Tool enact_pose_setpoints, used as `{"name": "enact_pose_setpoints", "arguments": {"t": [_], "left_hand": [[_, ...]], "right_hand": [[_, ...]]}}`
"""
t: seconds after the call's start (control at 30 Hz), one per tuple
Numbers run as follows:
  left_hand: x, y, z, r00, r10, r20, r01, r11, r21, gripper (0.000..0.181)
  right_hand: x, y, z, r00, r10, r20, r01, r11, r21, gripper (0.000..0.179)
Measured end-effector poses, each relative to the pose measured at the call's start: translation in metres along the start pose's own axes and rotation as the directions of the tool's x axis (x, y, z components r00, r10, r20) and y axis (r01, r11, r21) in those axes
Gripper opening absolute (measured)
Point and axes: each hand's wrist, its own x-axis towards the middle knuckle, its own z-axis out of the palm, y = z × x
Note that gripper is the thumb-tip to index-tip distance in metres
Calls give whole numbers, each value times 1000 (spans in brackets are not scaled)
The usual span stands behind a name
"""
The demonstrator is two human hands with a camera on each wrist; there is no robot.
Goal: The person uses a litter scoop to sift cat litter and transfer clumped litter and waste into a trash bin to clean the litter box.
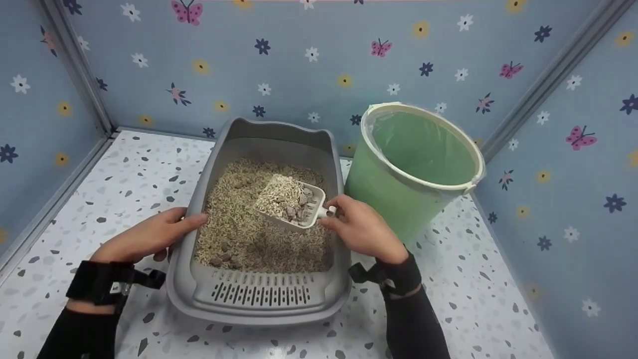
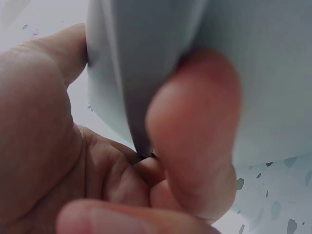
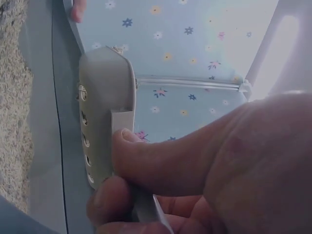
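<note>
A grey litter box holds a bed of tan granular litter. My left hand grips its left rim, thumb over the top edge and the other fingers under the outside; the left wrist view shows the fingers curled round the rim. Above the litter, my right hand holds a white slotted litter scoop by its short handle, thumb pressed along it in the right wrist view. Pale litter and several greyish clumps fill the scoop. More dark clumps lie at the box's near left.
A green bin with a clear plastic liner stands right of the box, its mouth tilted toward me. Flowered blue wall panels enclose the back and both sides. The speckled white floor runs beneath everything.
</note>
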Motion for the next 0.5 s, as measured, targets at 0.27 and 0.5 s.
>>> {"name": "enact_pose_setpoints", "arguments": {"t": [0.27,0.5], "left_hand": [[3,2,0,1000,16,15,-16,1000,-3,55],[0,-1,0,1000,5,0,-5,1000,19,54]], "right_hand": [[-4,10,-9,997,-10,-76,13,999,45,21],[0,11,-11,996,-47,-70,52,996,67,16]]}}
